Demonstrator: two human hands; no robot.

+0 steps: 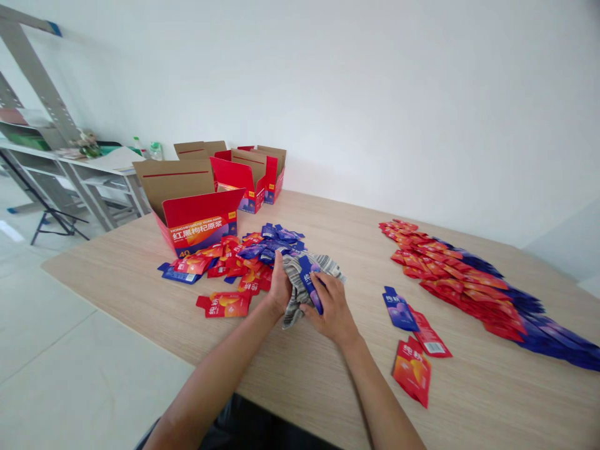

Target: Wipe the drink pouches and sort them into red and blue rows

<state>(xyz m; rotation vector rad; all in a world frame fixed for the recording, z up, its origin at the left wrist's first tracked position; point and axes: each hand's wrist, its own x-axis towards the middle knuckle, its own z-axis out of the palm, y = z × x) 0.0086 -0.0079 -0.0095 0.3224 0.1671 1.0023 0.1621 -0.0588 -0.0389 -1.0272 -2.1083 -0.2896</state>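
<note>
My left hand [280, 289] is closed on a striped grey-and-white cloth [300, 289] bunched on the wooden table [140, 275]. My right hand [331, 304] pinches a blue pouch [310, 279] that lies against the cloth. Just left of my hands lies a loose heap of red and blue pouches [244, 256]. One red pouch [225, 304] lies apart at the heap's near edge.
An open red carton [199, 219] stands behind the heap, with two more open cartons [255, 172] further back. A long overlapped row of pouches [473, 284] runs along the right. Three single pouches [412, 340] lie near my right forearm. Shelving [60, 156] stands at the far left.
</note>
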